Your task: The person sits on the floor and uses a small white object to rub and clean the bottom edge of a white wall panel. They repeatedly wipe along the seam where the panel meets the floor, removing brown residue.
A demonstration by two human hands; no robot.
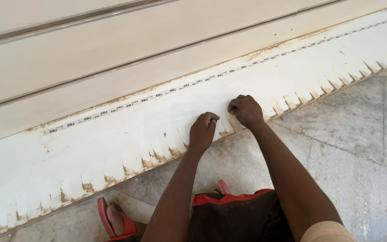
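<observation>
A long white strip [126,134] is seen lying along the foot of a pale panelled wall [90,54], its lower edge cut into a row of small flaps [319,85] that run down to the grey stone floor [354,143]; brown stains and dust are spread along both edges, and a dotted line of small dark marks is printed near the top edge; the left hand [202,130] is curled into a loose fist, its knuckles pressed against the strip just above the floor line, though whether a flap is pinched inside it cannot be told; the right hand [246,110] is closed as well, fingers folded down over the lower edge, and one flap appears to be clamped under the fingertips; the two hands are set near each other, just apart; a foot in a red sandal [108,217] is seen at the lower left, and dark shorts with a red band [234,199] lie below the arms; the step in hand is judged to be the pressing or folding of the cut flaps at the floor joint; the next flap along would likely need firm, even pressure, applied without the thin strip being torn
</observation>
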